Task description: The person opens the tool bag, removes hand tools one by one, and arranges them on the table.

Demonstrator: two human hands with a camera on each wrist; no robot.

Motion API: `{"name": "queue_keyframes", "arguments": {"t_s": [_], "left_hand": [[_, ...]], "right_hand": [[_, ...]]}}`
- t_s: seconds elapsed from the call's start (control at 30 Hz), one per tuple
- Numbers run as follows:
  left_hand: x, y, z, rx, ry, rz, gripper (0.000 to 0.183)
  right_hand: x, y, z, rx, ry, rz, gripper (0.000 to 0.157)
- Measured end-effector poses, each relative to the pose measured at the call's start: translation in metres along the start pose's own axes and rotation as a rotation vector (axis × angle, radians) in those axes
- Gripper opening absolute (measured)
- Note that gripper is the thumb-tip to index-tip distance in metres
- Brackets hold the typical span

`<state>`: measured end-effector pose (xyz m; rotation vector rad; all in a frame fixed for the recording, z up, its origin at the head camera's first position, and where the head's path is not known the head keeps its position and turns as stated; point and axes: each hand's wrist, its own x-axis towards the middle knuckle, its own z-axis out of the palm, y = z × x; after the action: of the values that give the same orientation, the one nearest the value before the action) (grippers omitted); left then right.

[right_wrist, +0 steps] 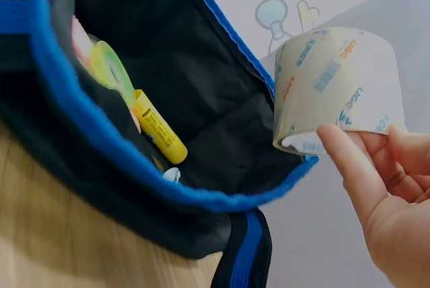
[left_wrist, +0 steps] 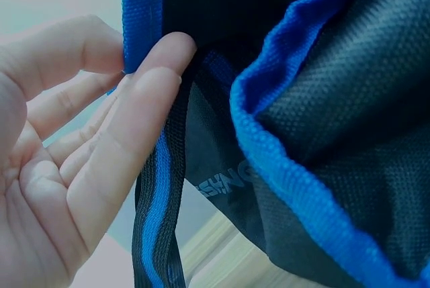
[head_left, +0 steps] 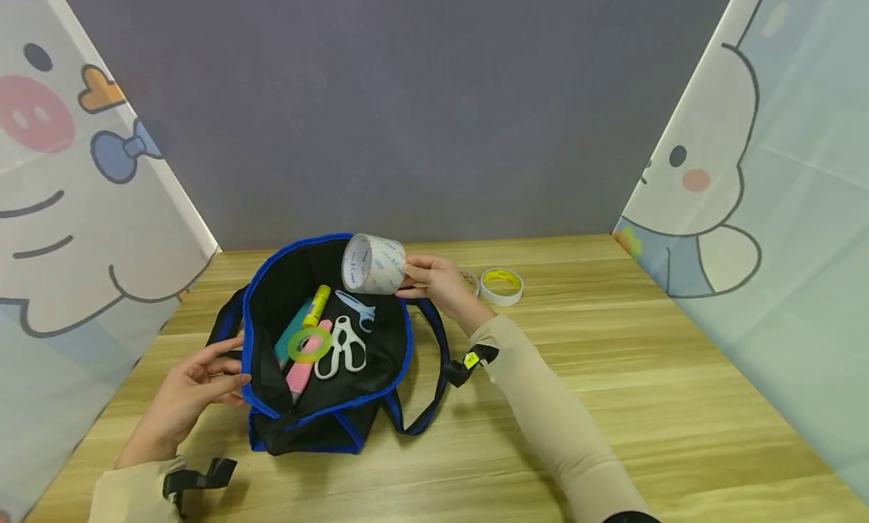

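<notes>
A black bag with blue trim [head_left: 328,396] lies on the table with its mouth wide. My left hand [head_left: 197,383] pinches the bag's left rim, and the left wrist view shows fingers on both sides of the blue edging [left_wrist: 142,16]. Over the far right of the mouth, my right hand [head_left: 437,285] grips a wide roll of clear packing tape [head_left: 387,265] by its outer end. Inside the bag lie white scissors [head_left: 342,347], light blue scissors [head_left: 356,309], a yellow glue stick [head_left: 316,306], a green tape roll [head_left: 299,348], a pink cutter [head_left: 299,378] and a teal item [head_left: 293,333].
To the right of the bag, a white tape roll with a yellow core [head_left: 502,299] lies on the wooden table [head_left: 611,372]. Another roll [head_left: 470,280] beside it is partly hidden by my right hand. A bag strap [head_left: 434,398] loops onto the table. Grey and cartoon-printed panels surround the table.
</notes>
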<state>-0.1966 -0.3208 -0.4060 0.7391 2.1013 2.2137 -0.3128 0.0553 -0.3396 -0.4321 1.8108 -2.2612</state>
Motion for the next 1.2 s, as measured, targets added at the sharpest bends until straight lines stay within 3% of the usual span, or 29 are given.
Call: {"name": "queue_keyframes", "arguments": {"t_s": [0.23,0.43,0.57,0.73,0.9,1.2], "left_hand": [[0.0,-0.001,-0.001,-0.01,-0.008,0.006,0.063],[0.0,0.0,-0.002,0.002,0.003,-0.001,0.063],[-0.001,0.0,-0.001,0.009,0.007,-0.003,0.063],[0.0,-0.001,-0.001,0.014,-0.002,-0.002,0.062],[0.001,0.0,-0.002,0.018,-0.009,0.003,0.062],[0.0,0.0,-0.001,0.001,-0.019,0.003,0.062]], "right_hand": [[-0.016,-0.004,-0.028,0.046,-0.032,-0.033,0.036],[-0.027,-0.008,-0.049,0.064,-0.027,-0.054,0.028],[-0.035,-0.012,-0.062,0.117,-0.009,-0.062,0.038],[-0.042,-0.011,-0.084,0.135,0.049,-0.076,0.045],[-0.048,-0.009,-0.108,0.141,0.107,-0.078,0.042],[-0.063,-0.013,-0.141,0.269,0.207,-0.08,0.039]]}}
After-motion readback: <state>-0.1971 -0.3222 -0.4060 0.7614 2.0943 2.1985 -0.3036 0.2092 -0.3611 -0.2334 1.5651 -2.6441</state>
